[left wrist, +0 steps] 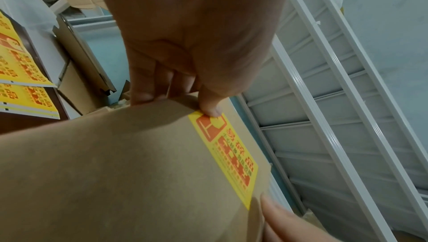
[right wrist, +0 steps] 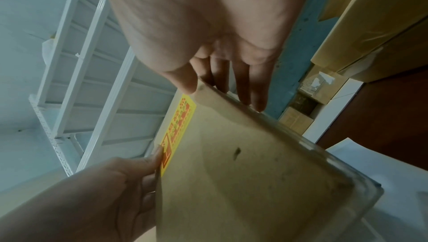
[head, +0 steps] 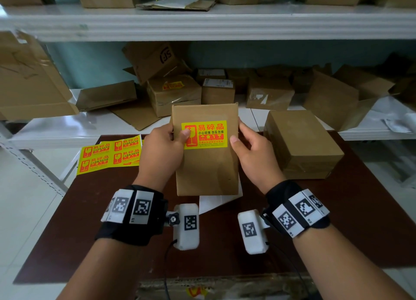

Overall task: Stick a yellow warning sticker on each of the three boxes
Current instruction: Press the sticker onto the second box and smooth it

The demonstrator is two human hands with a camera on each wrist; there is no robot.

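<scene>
From the sticker sheets [head: 110,154] on the desk [head: 90,232] at left, I read my left hand [head: 163,149] and right hand [head: 254,152] gripping one stickered box [head: 206,164] between them — the plain box [head: 301,142] at right looks undone, the third's state unclear.

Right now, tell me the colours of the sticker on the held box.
Yellow with orange-red print, clearest in the head view: sticker on box.

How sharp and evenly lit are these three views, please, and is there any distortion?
Head view: sticker crisp, shelves bowed by the wide lens. Left wrist view: left hand a dim blur. Right wrist view: soft, box shadowed.
</scene>
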